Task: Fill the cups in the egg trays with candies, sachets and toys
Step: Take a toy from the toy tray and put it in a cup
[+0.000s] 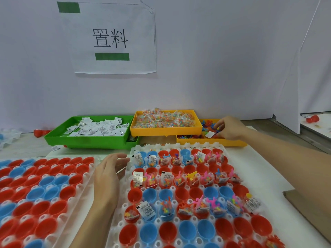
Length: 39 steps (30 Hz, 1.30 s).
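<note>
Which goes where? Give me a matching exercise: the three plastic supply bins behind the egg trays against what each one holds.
Bins:
1. green plastic bin
2. raised yellow plastic bin in the middle
3. low yellow plastic bin at the right

Contents:
A. small colourful plastic toys
B. white paper sachets
C. clear packets of coloured candies

Pairs: 1-B, 2-C, 3-A. The right hand reaches into bin 3.

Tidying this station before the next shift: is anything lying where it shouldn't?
Yes. One white sachet lies loose on the table in front of the green tray, and another sachet sits among toys in the right yellow tray.
</note>
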Tool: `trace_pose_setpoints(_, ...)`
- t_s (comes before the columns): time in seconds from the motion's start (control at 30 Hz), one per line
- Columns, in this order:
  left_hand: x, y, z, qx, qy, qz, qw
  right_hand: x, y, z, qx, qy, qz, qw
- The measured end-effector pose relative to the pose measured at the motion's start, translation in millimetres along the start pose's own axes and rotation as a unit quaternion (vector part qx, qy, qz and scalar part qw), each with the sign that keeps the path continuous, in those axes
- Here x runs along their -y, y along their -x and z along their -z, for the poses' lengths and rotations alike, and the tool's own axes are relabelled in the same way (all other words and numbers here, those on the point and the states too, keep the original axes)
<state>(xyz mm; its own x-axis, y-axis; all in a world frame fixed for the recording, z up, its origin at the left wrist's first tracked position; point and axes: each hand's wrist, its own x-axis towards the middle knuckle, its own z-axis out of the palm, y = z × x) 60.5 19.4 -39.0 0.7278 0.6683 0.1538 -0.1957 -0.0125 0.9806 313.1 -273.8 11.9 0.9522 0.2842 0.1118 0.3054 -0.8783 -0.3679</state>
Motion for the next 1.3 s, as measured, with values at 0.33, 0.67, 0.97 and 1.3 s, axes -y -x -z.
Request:
trace_pose_setpoints(0.33, 0.9, 0.8, 0.5, 0.002, -0.011, -0.008, 1.0, -1.4, 2.9, 0.4, -0.063, -0.022, -0.021, 0.998)
trace_pose_setpoints(0.67, -0.8, 1.0, -0.1, -0.001, -0.008, -0.005, 1.0, -7.4, 1.3, 1.2, -0.078, -0.02, -0.047, 0.996)
trace_pose_setpoints(0.97, 0.6, -0.8, -0.4, -0.004, 0.002, -0.001, 1.0, 6.2, 0.8, -5.6, -0.084, -0.033, 0.027, 0.996)
trace_pose_setpoints(1.3, -0.8, 1.1, 0.4, -0.002, -0.003, 0.0, 1.0, 21.4, -3.0, -18.0, -0.044, -0.022, -0.058, 0.997)
